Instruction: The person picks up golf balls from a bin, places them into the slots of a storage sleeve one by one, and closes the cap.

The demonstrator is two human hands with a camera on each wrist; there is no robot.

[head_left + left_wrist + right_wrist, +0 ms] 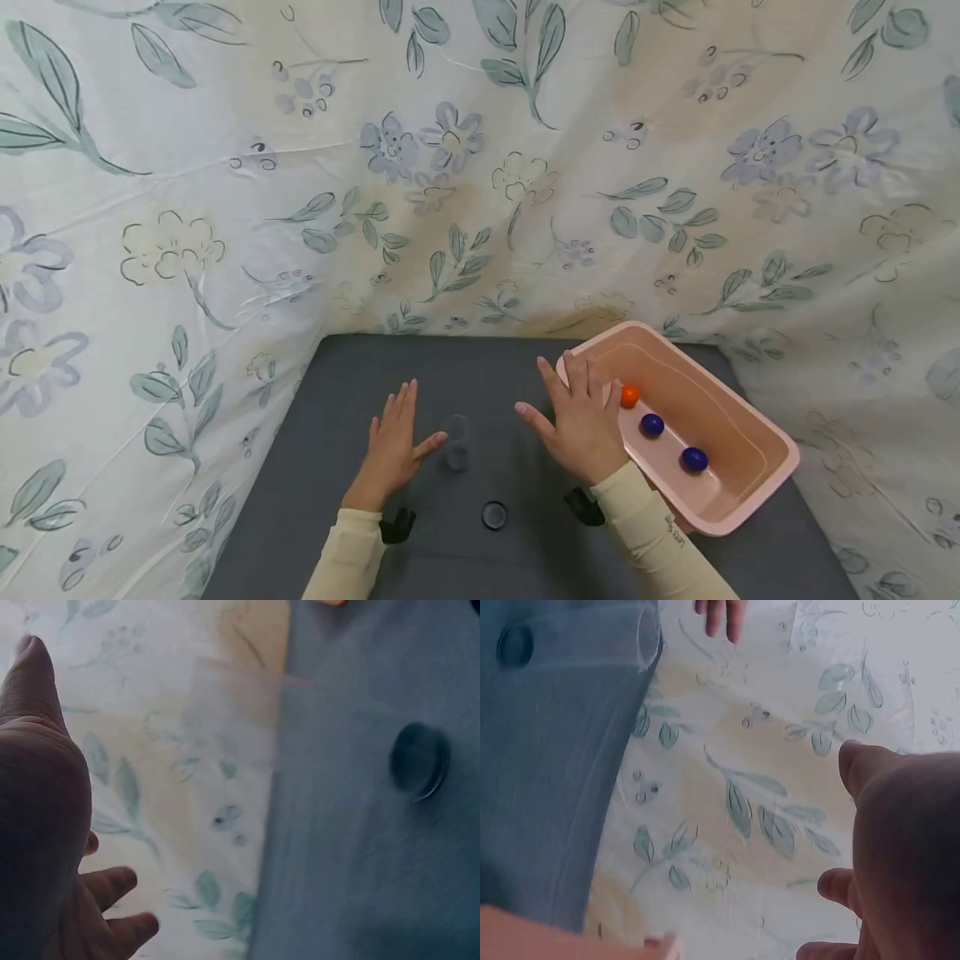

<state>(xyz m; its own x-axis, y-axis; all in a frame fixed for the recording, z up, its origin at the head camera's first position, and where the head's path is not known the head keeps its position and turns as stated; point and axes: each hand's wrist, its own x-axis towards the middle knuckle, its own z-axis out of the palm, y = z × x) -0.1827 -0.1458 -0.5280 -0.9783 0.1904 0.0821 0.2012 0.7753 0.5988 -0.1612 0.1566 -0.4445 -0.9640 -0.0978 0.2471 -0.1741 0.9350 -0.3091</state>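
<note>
Low in the middle of the frame, the left hand [390, 454] and right hand [583, 429] are apart, fingers stretched out, with a clear cup [457, 446] between them and a little round lid [494, 515] below it. The right hand blocks part of the pink tub [720, 400] at lower right, with an orange ball [629, 397] and two blue balls [694, 459] inside. Flowery cloth [525, 208] hangs behind the grey table [270, 517].

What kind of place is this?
Probably a tabletop work corner, perhaps set up for recording: a flowery cloth hangs behind a dark grey table, and a pink bin sits on it.
</note>
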